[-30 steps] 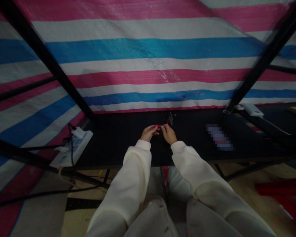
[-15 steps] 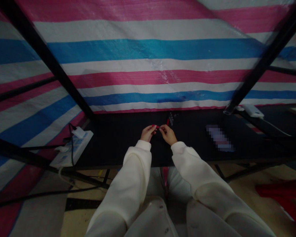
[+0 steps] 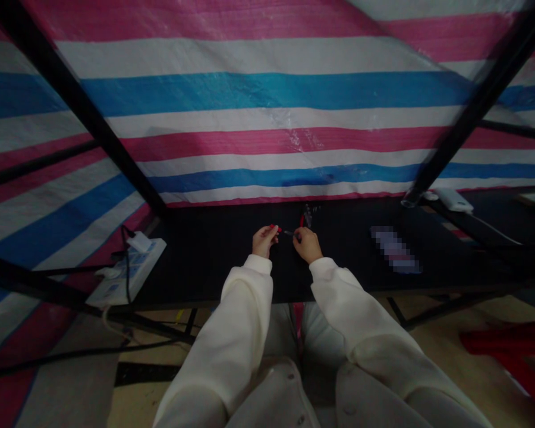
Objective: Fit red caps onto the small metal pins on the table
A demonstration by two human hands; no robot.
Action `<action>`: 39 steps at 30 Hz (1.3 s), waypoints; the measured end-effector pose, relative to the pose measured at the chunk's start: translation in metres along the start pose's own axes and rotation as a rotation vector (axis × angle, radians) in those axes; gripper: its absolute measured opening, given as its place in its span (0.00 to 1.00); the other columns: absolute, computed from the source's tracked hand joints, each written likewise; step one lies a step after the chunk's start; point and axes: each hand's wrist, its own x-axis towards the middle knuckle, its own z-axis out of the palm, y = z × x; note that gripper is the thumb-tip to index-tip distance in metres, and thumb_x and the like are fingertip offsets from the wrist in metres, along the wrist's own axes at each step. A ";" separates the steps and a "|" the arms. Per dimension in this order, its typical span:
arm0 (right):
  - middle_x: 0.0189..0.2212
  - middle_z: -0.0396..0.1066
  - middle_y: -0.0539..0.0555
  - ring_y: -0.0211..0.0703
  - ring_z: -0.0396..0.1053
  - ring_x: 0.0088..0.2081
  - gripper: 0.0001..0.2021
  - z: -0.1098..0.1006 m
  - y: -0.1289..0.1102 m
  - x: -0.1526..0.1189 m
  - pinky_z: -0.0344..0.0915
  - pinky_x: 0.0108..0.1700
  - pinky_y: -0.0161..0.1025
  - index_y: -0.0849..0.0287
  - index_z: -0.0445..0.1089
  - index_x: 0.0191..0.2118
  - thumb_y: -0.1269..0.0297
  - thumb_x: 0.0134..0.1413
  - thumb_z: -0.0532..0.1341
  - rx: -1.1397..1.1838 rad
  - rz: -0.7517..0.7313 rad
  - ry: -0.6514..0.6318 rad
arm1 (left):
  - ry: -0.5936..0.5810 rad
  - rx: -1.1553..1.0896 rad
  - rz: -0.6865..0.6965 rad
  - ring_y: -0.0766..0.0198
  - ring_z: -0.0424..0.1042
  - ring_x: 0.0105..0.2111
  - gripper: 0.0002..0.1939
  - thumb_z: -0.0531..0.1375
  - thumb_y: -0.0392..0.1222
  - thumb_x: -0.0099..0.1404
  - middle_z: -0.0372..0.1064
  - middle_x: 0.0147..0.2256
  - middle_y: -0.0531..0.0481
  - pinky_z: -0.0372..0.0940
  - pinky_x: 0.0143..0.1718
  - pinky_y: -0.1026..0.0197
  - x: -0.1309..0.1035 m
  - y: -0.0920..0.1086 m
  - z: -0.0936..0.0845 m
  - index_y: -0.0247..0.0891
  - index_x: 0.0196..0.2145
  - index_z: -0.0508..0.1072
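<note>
The small thing (image 3: 288, 232) between the hands is too tiny to identify. A pixelated patch (image 3: 395, 249) hides something on the table (image 3: 214, 255); the red object (image 3: 512, 351) on the floor runs off the right edge

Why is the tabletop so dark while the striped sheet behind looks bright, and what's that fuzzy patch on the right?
Head view: light falls on the striped tarp, with glare spots on its sheen, while the black table swallows detail. The small item between the left hand and right hand is too dim to identify. The pixelated patch is deliberately masked. The wide lens makes the black poles splay outward.
</note>
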 end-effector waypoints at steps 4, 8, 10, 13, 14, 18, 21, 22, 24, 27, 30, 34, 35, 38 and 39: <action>0.28 0.70 0.51 0.38 0.66 0.30 0.06 -0.013 0.018 0.006 0.57 0.32 0.33 0.58 0.67 0.33 0.66 0.46 0.56 0.011 0.272 -0.058 | -0.079 0.261 0.054 0.72 0.62 0.19 0.18 0.65 0.49 0.45 0.67 0.24 0.51 0.58 0.21 0.66 -0.003 -0.002 0.010 0.32 0.30 0.70; 0.29 0.72 0.52 0.39 0.68 0.32 0.07 -0.023 0.038 0.013 0.58 0.32 0.32 0.58 0.68 0.33 0.63 0.47 0.57 0.047 0.396 -0.040 | -0.219 0.595 0.215 0.70 0.63 0.22 0.15 0.64 0.48 0.47 0.68 0.23 0.51 0.58 0.25 0.65 -0.001 -0.006 0.032 0.32 0.28 0.72; 0.30 0.72 0.52 0.39 0.69 0.33 0.07 -0.022 0.043 0.015 0.58 0.33 0.32 0.58 0.69 0.33 0.63 0.47 0.57 0.047 0.412 -0.029 | -0.234 0.729 0.280 0.69 0.63 0.23 0.14 0.63 0.48 0.49 0.68 0.24 0.50 0.58 0.26 0.65 0.002 -0.010 0.045 0.33 0.28 0.73; 0.30 0.72 0.52 0.40 0.69 0.33 0.08 -0.017 0.046 0.015 0.58 0.33 0.33 0.57 0.69 0.34 0.62 0.48 0.57 0.012 0.404 -0.008 | -0.189 0.880 0.330 0.69 0.64 0.24 0.11 0.62 0.46 0.51 0.69 0.25 0.50 0.58 0.27 0.65 0.010 -0.017 0.058 0.34 0.27 0.73; 0.30 0.72 0.52 0.39 0.68 0.33 0.08 -0.015 0.046 0.015 0.58 0.33 0.32 0.57 0.69 0.34 0.62 0.48 0.57 -0.003 0.393 0.000 | -0.160 0.922 0.344 0.69 0.64 0.25 0.11 0.62 0.46 0.51 0.69 0.26 0.50 0.58 0.28 0.65 0.012 -0.020 0.061 0.34 0.28 0.73; 0.31 0.71 0.52 0.38 0.67 0.33 0.09 -0.010 0.046 0.015 0.57 0.34 0.32 0.57 0.70 0.34 0.61 0.49 0.56 -0.075 0.340 0.007 | -0.044 1.084 0.362 0.66 0.66 0.29 0.10 0.60 0.46 0.53 0.70 0.29 0.49 0.57 0.32 0.64 0.015 -0.028 0.064 0.36 0.29 0.73; 0.31 0.71 0.53 0.39 0.67 0.34 0.09 -0.009 0.046 0.017 0.57 0.35 0.33 0.57 0.71 0.33 0.62 0.49 0.56 -0.130 0.336 -0.006 | -0.016 1.233 0.307 0.63 0.66 0.33 0.10 0.61 0.47 0.53 0.70 0.31 0.48 0.57 0.34 0.62 0.012 -0.028 0.064 0.38 0.30 0.74; 0.32 0.71 0.53 0.39 0.66 0.35 0.09 -0.009 0.046 0.017 0.57 0.35 0.33 0.57 0.71 0.33 0.61 0.49 0.56 -0.142 0.338 -0.007 | -0.013 1.278 0.290 0.62 0.66 0.34 0.10 0.61 0.47 0.53 0.69 0.32 0.48 0.56 0.35 0.61 0.010 -0.028 0.064 0.39 0.30 0.74; 0.33 0.70 0.54 0.40 0.66 0.35 0.10 -0.008 0.047 0.017 0.57 0.35 0.34 0.57 0.71 0.34 0.61 0.49 0.56 -0.152 0.337 -0.004 | -0.006 1.345 0.273 0.61 0.64 0.37 0.11 0.61 0.48 0.53 0.68 0.33 0.47 0.56 0.36 0.60 0.007 -0.026 0.065 0.39 0.30 0.74; 0.33 0.70 0.54 0.40 0.65 0.36 0.11 -0.006 0.048 0.015 0.57 0.36 0.34 0.58 0.71 0.36 0.60 0.49 0.56 -0.153 0.330 0.010 | 0.001 1.372 0.285 0.59 0.63 0.38 0.12 0.62 0.49 0.52 0.67 0.35 0.47 0.55 0.37 0.59 0.003 -0.022 0.067 0.39 0.33 0.73; 0.33 0.70 0.55 0.41 0.65 0.36 0.11 -0.005 0.049 0.014 0.57 0.36 0.34 0.58 0.71 0.35 0.60 0.48 0.57 -0.151 0.322 0.025 | -0.006 1.318 0.375 0.58 0.62 0.39 0.17 0.62 0.47 0.53 0.66 0.36 0.47 0.54 0.37 0.59 -0.001 -0.018 0.067 0.40 0.40 0.70; 0.34 0.69 0.55 0.42 0.65 0.36 0.11 -0.006 0.048 0.014 0.57 0.36 0.35 0.59 0.71 0.35 0.60 0.49 0.57 -0.150 0.317 0.025 | -0.058 1.248 0.554 0.58 0.61 0.41 0.20 0.57 0.43 0.58 0.63 0.41 0.45 0.54 0.39 0.57 -0.009 -0.014 0.066 0.43 0.49 0.64; 0.34 0.69 0.55 0.42 0.65 0.36 0.11 -0.006 0.048 0.014 0.57 0.36 0.35 0.59 0.71 0.36 0.60 0.49 0.57 -0.149 0.317 0.022 | -0.075 1.250 0.577 0.58 0.61 0.41 0.19 0.55 0.42 0.59 0.63 0.41 0.45 0.53 0.39 0.57 -0.011 -0.013 0.066 0.43 0.49 0.65; 0.34 0.69 0.55 0.42 0.65 0.36 0.11 -0.007 0.047 0.014 0.57 0.36 0.35 0.59 0.71 0.36 0.61 0.48 0.57 -0.150 0.318 0.020 | -0.100 1.276 0.592 0.58 0.61 0.40 0.15 0.52 0.41 0.61 0.63 0.40 0.45 0.53 0.40 0.56 -0.013 -0.013 0.064 0.43 0.46 0.68; 0.34 0.69 0.55 0.41 0.65 0.36 0.11 -0.007 0.046 0.013 0.57 0.36 0.35 0.59 0.71 0.36 0.61 0.48 0.57 -0.152 0.316 0.023 | -0.096 1.285 0.590 0.58 0.61 0.40 0.14 0.52 0.41 0.61 0.64 0.40 0.45 0.52 0.40 0.56 -0.013 -0.013 0.064 0.43 0.44 0.69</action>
